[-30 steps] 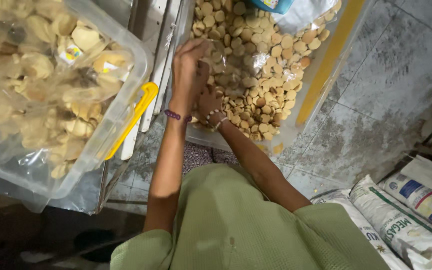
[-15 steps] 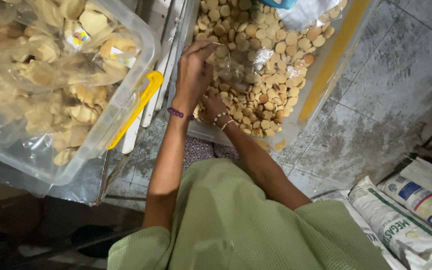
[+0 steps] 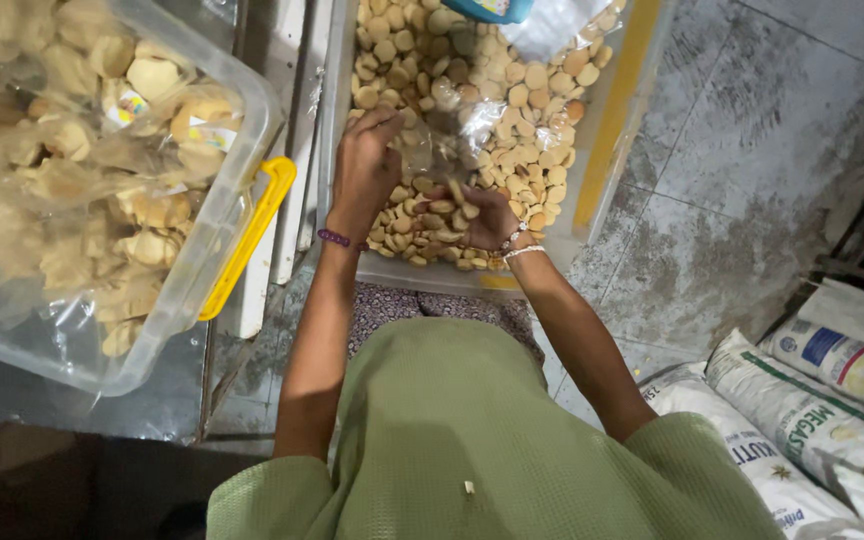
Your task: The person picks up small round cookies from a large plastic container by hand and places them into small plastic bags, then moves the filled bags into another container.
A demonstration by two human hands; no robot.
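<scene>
— What are the hands doing, from where you stand?

— The left hand (image 3: 364, 168), at the upper middle of the frame, has its fingers pinched shut on the edge of a clear plastic bag (image 3: 442, 140). The bag hangs open over the biscuits (image 3: 512, 120), touching them.

— And the other one?

— The right hand (image 3: 477, 215), just below and right of the bag, is cupped palm up, fingers curled around a handful of the small round biscuits. A few sit on its fingertips, right at the bag's mouth.

— Where do the biscuits lie?

— Loose in a clear bin (image 3: 607, 150) with a yellow edge, at the top centre of the frame. Both hands are inside it.

— Anything on the wrists?

— A purple band (image 3: 337, 238) on the left, pale bangles (image 3: 522, 250) on the right. The sleeves are green (image 3: 472, 440).

— What else is around?

— At the upper left, a second clear tub (image 3: 167, 320) with a yellow handle (image 3: 247, 240), filled with bagged, paler pastries (image 3: 72, 150). At the lower right, printed white sacks (image 3: 812, 410) lie on the grey tiled floor (image 3: 752, 160). A blue lid (image 3: 487, 8) shows at the top edge, touching another scrap of clear plastic.
</scene>
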